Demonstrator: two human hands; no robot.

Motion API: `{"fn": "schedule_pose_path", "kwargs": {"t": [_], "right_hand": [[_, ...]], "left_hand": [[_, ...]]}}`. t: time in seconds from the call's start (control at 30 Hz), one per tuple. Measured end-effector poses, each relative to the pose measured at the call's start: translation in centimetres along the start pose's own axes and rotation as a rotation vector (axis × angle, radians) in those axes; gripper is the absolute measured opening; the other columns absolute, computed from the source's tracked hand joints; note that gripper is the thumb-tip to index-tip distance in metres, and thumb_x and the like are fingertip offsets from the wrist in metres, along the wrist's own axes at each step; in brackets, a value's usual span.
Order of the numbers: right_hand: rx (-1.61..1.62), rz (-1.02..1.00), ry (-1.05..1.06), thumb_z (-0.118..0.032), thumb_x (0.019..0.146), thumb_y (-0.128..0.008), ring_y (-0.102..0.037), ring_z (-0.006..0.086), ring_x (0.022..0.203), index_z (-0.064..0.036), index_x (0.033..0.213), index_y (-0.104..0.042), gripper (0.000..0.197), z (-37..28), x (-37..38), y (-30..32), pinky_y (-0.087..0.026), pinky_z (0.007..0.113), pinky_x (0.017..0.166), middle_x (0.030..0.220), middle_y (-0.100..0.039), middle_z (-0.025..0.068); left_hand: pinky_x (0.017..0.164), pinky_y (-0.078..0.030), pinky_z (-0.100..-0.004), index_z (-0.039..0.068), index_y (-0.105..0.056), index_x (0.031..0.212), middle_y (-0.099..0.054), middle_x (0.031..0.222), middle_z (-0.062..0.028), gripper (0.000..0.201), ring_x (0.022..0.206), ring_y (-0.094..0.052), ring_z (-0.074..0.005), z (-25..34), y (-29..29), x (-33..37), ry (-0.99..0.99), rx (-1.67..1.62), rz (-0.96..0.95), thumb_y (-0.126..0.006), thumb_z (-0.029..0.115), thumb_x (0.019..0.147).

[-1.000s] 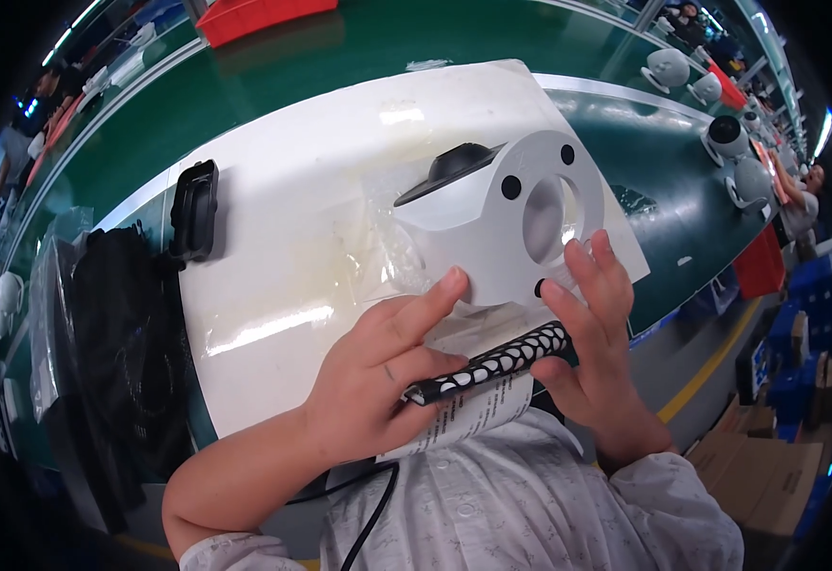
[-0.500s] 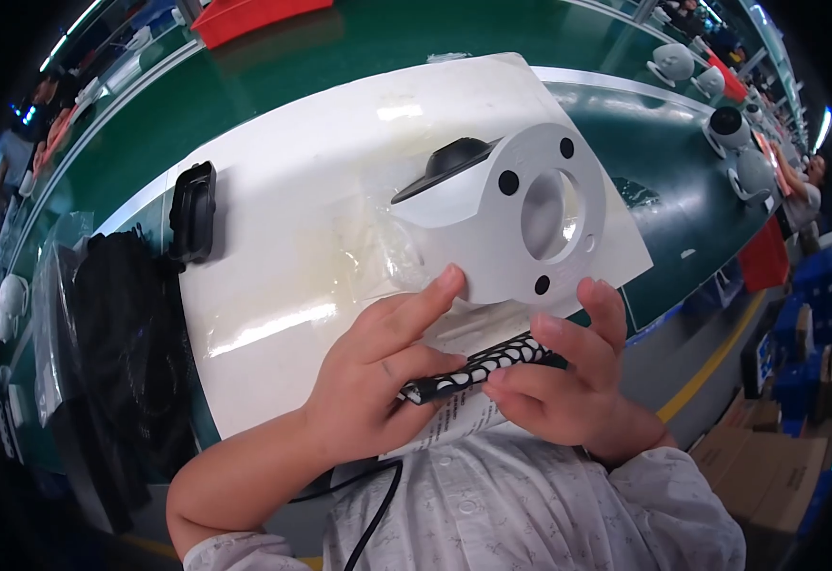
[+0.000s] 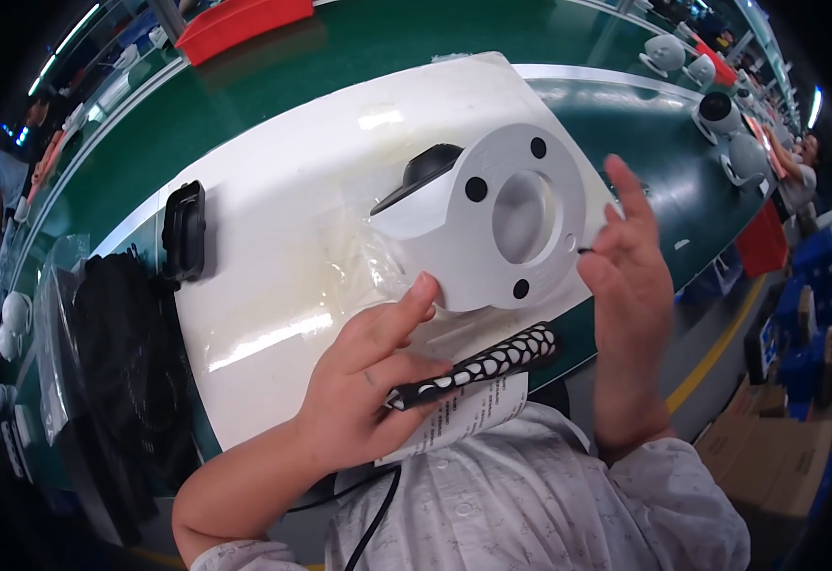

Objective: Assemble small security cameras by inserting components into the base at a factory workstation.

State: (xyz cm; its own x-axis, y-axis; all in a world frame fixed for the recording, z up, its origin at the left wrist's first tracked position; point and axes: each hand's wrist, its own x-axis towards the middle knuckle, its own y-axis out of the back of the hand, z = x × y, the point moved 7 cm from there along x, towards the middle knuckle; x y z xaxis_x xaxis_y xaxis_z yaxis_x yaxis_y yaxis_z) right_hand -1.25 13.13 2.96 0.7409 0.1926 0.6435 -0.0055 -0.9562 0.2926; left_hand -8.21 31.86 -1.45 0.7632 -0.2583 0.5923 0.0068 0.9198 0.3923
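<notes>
On the white work sheet lies a white plastic housing (image 3: 416, 228) with a ring-shaped base around a large round opening. Several black round pads sit on the ring, and a small bare recess shows at its right edge. My left hand (image 3: 368, 381) is closed on a dark sticker sheet (image 3: 497, 364) with rows of white round spots, its index fingertip at the housing's lower edge. My right hand (image 3: 630, 276) pinches a small black pad (image 3: 585, 251), seen edge-on, just beside the recess. A printed paper strip (image 3: 464, 423) hangs under the sticker sheet.
A black plastic tray-like part (image 3: 185, 231) stands on the work sheet's left edge, near a black mesh bag (image 3: 135, 352). A red bin (image 3: 240, 27) sits on the green bench beyond. More white housings (image 3: 663, 54) stand at far right, where another person sits.
My right hand has left the sticker sheet and moved up and right to the ring's edge, with a small black pad in its fingertips. My left hand keeps the sheet.
</notes>
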Motion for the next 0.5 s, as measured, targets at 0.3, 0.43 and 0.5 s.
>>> {"fn": "schedule_pose_path", "kwargs": {"t": [0.3, 0.43, 0.5], "right_hand": [[0.158, -0.062, -0.268, -0.003, 0.073, -0.061, -0.027, 0.0304, 0.127, -0.0042, 0.08, -0.06, 0.008, 2.4, -0.1, -0.3, -0.024, 0.037, 0.101, 0.129, -0.042, 0.017], [-0.209, -0.051, -0.015, -0.005, 0.071, -0.062, -0.033, 0.0326, 0.123, -0.0059, 0.081, -0.063, 0.01, 0.6, -0.1, 0.1, -0.027, 0.039, 0.099, 0.123, -0.048, 0.0144], [-0.346, -0.037, 0.089, -0.006, 0.071, -0.062, -0.036, 0.0332, 0.12, -0.0069, 0.082, -0.064, 0.011, -0.3, -0.4, 0.0, -0.029, 0.039, 0.098, 0.12, -0.049, 0.0138]], "left_hand": [[0.072, -0.046, -0.0312, 0.004, -0.059, 0.086, -0.026, 0.138, -0.0222, 0.028, 0.102, -0.052, -0.0282, 0.0, 0.0, 0.1, -0.045, 0.06, -0.067, -0.072, 0.0, 0.062], [0.072, -0.046, -0.0312, 0.005, -0.059, 0.086, -0.026, 0.138, -0.0221, 0.029, 0.101, -0.052, -0.028, 0.0, 0.0, 0.0, -0.054, 0.059, -0.067, -0.073, 0.001, 0.061], [0.08, -0.044, -0.0351, 0.004, -0.057, 0.083, -0.037, 0.132, -0.02, 0.024, 0.097, -0.054, -0.0314, 0.0, 0.1, -0.1, -0.012, 0.038, -0.01, -0.07, 0.004, 0.063]]}}
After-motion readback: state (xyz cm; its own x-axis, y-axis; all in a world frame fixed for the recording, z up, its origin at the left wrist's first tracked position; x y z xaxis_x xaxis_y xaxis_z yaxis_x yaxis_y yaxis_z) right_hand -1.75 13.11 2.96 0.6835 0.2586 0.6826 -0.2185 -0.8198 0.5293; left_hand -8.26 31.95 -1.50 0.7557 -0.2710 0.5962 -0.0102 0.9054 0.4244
